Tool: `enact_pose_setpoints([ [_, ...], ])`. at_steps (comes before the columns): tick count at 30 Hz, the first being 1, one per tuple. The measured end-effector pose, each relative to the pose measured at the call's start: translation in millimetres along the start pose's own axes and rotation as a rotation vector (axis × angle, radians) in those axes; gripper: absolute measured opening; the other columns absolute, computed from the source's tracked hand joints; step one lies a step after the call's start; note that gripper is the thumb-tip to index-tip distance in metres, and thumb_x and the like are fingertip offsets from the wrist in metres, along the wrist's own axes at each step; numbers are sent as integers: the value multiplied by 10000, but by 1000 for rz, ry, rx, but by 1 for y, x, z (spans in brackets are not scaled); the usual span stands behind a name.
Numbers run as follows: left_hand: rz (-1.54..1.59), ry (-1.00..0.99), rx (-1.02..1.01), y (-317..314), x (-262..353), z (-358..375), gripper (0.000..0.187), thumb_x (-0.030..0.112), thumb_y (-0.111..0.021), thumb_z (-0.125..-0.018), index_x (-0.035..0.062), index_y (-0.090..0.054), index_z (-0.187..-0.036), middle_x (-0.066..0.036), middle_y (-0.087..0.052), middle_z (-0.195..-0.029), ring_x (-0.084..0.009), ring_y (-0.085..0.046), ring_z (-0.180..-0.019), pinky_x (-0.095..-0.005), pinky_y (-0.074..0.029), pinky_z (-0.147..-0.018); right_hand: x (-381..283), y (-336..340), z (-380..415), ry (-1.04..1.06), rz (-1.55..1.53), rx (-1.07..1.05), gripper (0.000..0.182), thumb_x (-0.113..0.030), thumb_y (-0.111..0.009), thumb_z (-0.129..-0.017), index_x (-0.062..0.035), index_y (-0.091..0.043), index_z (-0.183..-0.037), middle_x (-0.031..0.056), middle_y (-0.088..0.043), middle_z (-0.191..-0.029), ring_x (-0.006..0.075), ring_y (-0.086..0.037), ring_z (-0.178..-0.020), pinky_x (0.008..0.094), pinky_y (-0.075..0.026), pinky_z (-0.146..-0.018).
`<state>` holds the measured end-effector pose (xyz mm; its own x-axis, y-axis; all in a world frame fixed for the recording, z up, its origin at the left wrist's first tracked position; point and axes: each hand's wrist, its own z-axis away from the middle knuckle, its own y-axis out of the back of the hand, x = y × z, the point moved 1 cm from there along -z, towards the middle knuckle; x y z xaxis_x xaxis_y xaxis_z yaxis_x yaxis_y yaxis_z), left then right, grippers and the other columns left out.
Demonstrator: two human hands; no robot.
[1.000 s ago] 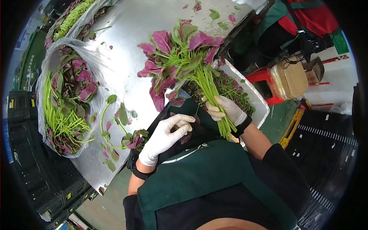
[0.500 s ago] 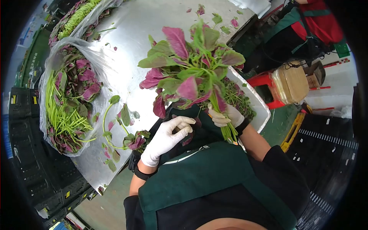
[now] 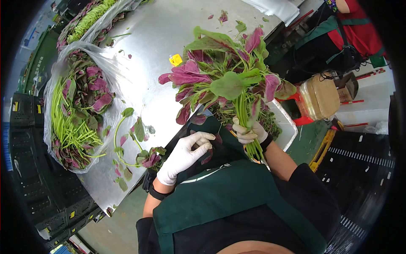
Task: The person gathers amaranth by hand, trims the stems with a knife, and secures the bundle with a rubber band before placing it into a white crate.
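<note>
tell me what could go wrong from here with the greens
The right hand alone holds the leafy bunch, low on its stems, so some could slip from its grip. The loose sprig beside the near edge of the table might get knocked off.

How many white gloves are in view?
2: one on the left hand, one on the right hand, which grips a leafy bunch by its stems. No other shows, though some may be hidden.
</note>
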<state>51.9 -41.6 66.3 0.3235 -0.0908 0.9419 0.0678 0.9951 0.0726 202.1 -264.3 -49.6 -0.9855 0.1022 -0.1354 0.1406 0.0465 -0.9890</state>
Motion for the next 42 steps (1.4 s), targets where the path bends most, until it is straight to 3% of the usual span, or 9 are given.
enact_pose_setpoints([
  [9, -65, -13, 72, 4, -7, 0, 245, 122, -595, -958, 2, -628, -1169, -46, -671, -891, -112, -617, -835, -264, -499, -812, -2, -19, -9, 11, 39, 24, 370, -382, -475, -1024, -65, -494, -1214, -49, -440, -682, 18, -380, -431, 199, -317, -418],
  [15, -180, -79, 260, 5, -14, 1, 215, 30, -609, -910, 17, -649, -1120, -37, -655, -813, -101, -602, -729, -250, -500, -719, -2, -17, -12, 17, 106, 42, 380, -380, -490, -1015, -61, -499, -1222, -55, -431, -677, 15, -364, -424, 199, -320, -411],
  [18, -156, -50, 289, 7, -10, 3, 196, 60, -565, -951, -8, -652, -1113, -35, -665, -838, -86, -603, -764, -240, -500, -757, -3, -19, -13, 0, 129, 114, 323, -328, -463, -1030, -58, -507, -1203, -53, -429, -675, 18, -362, -410, 196, -321, -413],
  [24, -169, -124, 368, 11, -4, 3, 206, 9, -598, -904, 9, -659, -1101, -41, -672, -827, -89, -593, -700, -235, -491, -694, -4, -15, -14, -51, 233, 223, 301, -307, -449, -1034, -46, -513, -1168, -48, -416, -660, 22, -355, -405, 202, -322, -422],
  [28, -366, -192, 475, 14, -10, 2, 195, -7, -615, -861, 23, -666, -1047, -66, -662, -849, -156, -612, -751, -296, -494, -740, -2, -11, -11, 5, 280, 118, 366, -363, -493, -1016, -31, -508, -1169, -49, -415, -654, 28, -360, -422, 213, -331, -428],
  [33, -601, -367, 714, 20, -29, -4, 226, -39, -625, -777, 29, -649, -992, -112, -630, -931, -292, -602, -884, -390, -473, -812, -8, -23, -14, -9, 295, 191, 434, -406, -557, -979, -38, -510, -1204, -46, -436, -686, 36, -372, -449, 212, -323, -426],
  [34, -724, -336, 686, 23, -19, -2, 284, -61, -606, -764, 19, -629, -1036, -169, -609, -1071, -326, -610, -991, -407, -488, -870, -12, -24, -14, -3, 313, 194, 442, -408, -568, -973, -40, -511, -1212, -46, -441, -695, 37, -374, -453, 212, -319, -421],
  [37, -824, -358, 781, 25, -26, -5, 352, -52, -613, -738, 28, -630, -1080, -179, -594, -1122, -371, -571, -1072, -437, -454, -930, -62, -30, -11, 25, 376, 178, 438, -378, -606, -955, -41, -512, -1219, -49, -446, -704, 34, -390, -468, 209, -314, -407],
  [42, -961, -275, 811, 28, -43, -8, 465, 9, -655, -751, 47, -579, -1208, -180, -555, -1255, -404, -492, -1222, -498, -381, -1031, -201, -130, -39, 433, 863, 557, 163, -243, -616, -940, -82, -588, -945, -65, -493, -674, 45, -428, -486, 198, -329, -418],
])
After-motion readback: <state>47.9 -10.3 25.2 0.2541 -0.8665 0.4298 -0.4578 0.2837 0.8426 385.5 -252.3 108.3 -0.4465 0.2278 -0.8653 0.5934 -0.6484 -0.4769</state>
